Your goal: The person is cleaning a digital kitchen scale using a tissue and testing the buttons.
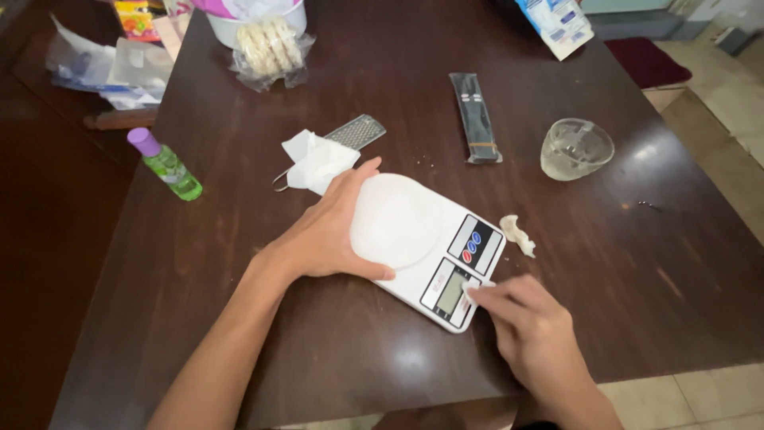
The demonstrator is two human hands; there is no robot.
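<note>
White kitchen scale lies mid-table, the left hand spread open against its round platform edge, the right hand loosely curled, fingertip wiping the display corner with something small and white; steadying firmly, rubbing lightly seems wisest.

L hand flat, palm down, fingers spread & curved; R hand loosely curled, index fingertip extended, both forearms bare.

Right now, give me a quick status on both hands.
Left hand steadies white kitchen scale. Right hand fingertip on its display corner. Crumpled scrap beside scale.
</note>
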